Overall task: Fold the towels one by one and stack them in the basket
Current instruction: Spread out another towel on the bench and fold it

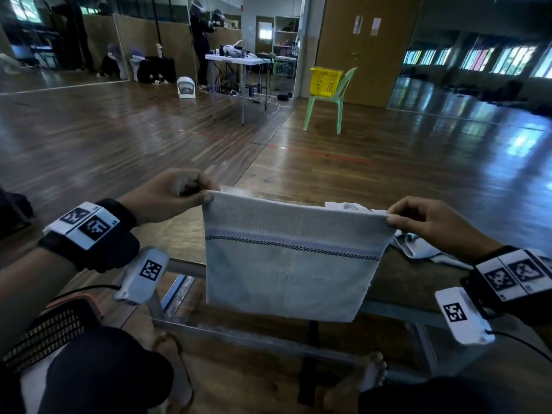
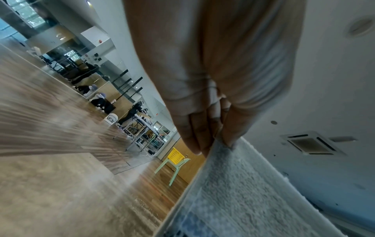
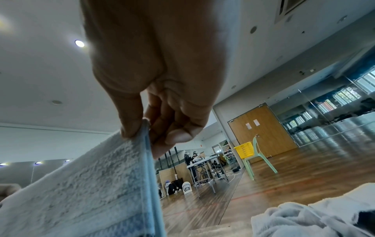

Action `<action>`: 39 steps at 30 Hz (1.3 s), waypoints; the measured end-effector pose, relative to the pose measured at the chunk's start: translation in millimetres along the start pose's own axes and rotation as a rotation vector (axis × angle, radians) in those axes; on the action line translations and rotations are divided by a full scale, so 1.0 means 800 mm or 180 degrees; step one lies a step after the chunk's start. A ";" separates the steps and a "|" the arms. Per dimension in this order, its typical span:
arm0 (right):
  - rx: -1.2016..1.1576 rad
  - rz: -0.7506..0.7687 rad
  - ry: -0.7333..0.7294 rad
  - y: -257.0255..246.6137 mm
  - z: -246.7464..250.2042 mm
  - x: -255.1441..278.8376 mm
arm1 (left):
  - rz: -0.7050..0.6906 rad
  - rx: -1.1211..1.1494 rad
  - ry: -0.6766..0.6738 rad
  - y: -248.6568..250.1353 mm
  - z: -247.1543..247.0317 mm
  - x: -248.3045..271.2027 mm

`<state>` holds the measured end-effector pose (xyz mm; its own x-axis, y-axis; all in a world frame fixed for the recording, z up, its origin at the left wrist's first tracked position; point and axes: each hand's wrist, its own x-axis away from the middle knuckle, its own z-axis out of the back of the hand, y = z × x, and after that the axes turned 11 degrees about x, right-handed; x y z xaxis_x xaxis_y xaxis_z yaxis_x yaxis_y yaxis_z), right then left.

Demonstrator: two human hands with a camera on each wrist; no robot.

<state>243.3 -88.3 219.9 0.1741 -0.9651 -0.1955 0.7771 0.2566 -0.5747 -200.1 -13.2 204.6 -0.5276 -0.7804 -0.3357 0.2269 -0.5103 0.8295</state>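
Observation:
A pale grey towel (image 1: 289, 264) with a blue and black checked stripe hangs doubled over in the air above the wooden table (image 1: 412, 279). My left hand (image 1: 206, 194) pinches its top left corner, and the left wrist view shows thumb and fingers (image 2: 202, 144) clamped on the towel edge (image 2: 229, 184). My right hand (image 1: 391, 219) pinches the top right corner, the thumb (image 3: 131, 126) pressing the doubled towel edge (image 3: 101, 184) against the fingers. A crumpled heap of towels (image 1: 424, 249) lies on the table behind my right hand; the same heap of towels (image 3: 314, 216) fills the right wrist view's lower right. A basket (image 1: 50, 327) with an orange rim sits at my lower left.
My knees and bare feet (image 1: 370, 375) are under the table's metal frame (image 1: 239, 333). Far across the wooden floor a yellow basket (image 1: 325, 80) sits on a green plastic chair (image 1: 334, 106). A white folding table (image 1: 239, 59) and people stand by the mirrored wall.

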 end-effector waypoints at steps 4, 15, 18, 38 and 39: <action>-0.0205 0.0007 -0.0277 0.010 -0.013 -0.005 | 0.0221 0.0174 -0.0075 -0.013 0.000 0.001; 0.0538 -0.0092 0.0670 0.029 -0.021 -0.094 | -0.0248 -0.1401 0.0845 -0.051 0.000 -0.077; 0.0479 0.0079 0.1254 0.021 -0.006 -0.117 | -0.0836 -0.1534 0.1372 -0.036 0.008 -0.100; 0.0343 -0.0691 -0.0648 0.152 -0.175 -0.039 | 0.1072 -0.1064 -0.0294 -0.210 -0.091 -0.010; 0.0458 -0.0709 -0.0628 0.156 -0.182 -0.043 | 0.1102 -0.1053 -0.0249 -0.218 -0.096 -0.010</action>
<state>246.4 -15.2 39.2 0.0930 -0.9918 0.0881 0.8843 0.0416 -0.4651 -173.0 54.5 28.2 -0.4322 -0.9016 -0.0197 0.6416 -0.3228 0.6958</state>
